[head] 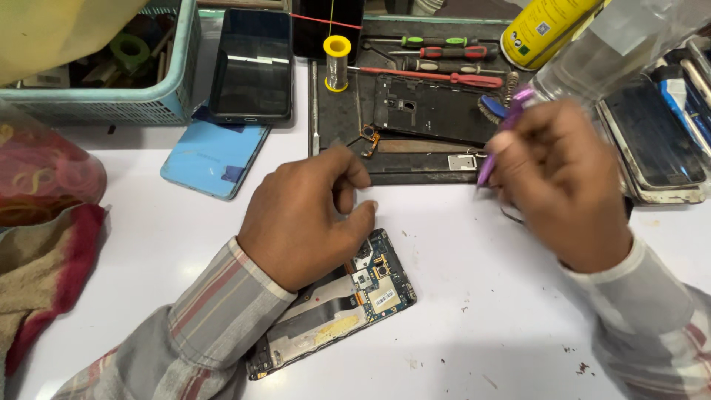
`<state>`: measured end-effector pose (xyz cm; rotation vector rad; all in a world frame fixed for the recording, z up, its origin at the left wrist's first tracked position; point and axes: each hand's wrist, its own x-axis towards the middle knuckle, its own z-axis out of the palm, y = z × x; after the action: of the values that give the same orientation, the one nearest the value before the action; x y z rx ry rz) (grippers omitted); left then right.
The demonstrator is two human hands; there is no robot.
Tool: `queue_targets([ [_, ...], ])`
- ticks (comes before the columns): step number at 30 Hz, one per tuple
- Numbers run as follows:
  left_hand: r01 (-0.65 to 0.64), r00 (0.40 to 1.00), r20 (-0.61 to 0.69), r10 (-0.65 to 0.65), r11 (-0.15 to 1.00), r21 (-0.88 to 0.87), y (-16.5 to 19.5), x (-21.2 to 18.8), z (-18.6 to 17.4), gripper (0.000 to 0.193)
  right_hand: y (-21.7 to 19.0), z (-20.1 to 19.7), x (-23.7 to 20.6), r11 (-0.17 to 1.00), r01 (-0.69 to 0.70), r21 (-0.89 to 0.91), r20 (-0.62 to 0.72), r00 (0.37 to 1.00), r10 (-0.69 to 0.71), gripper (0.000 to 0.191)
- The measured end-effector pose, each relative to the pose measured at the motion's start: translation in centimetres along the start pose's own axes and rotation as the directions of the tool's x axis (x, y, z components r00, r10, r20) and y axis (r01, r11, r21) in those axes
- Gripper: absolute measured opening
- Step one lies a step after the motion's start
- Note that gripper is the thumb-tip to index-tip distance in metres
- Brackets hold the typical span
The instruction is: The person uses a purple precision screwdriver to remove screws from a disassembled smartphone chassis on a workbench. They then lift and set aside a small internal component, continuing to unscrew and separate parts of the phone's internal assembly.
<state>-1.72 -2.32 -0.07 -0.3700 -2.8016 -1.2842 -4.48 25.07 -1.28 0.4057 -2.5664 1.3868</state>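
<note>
The left hand (307, 215) rests curled, fingertips pressed on the opened phone (337, 304) lying on the white table (474, 296), circuit board with 1 small white label exposed. The right hand (559, 181) pinches a purple tool (500, 137); a yellow can (544, 26) with a square label stands behind.

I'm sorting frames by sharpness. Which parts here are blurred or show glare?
Head view: the right hand and its purple tool are smeared by motion; the left hand and the opened phone look sharp; the dark phone screen carries a streak of glare; the white table is evenly lit.
</note>
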Motion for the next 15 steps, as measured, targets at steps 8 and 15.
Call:
queue_targets([
  [8, 0.143, 0.922, 0.323, -0.214, 0.963, 0.229, 1.3, 0.3, -0.3, 0.046, 2.4, 0.3, 0.9, 0.897, 0.262, 0.356, -0.075, 0.965, -0.252, 0.017],
  [15, 0.151, 0.931, 0.274, -0.239, 0.94, 0.306, 1.8, 1.0, 0.6, 0.042, 2.0, 1.1, 0.3, 0.91, 0.291, 0.295, -0.052, 0.956, -0.288, 0.017],
])
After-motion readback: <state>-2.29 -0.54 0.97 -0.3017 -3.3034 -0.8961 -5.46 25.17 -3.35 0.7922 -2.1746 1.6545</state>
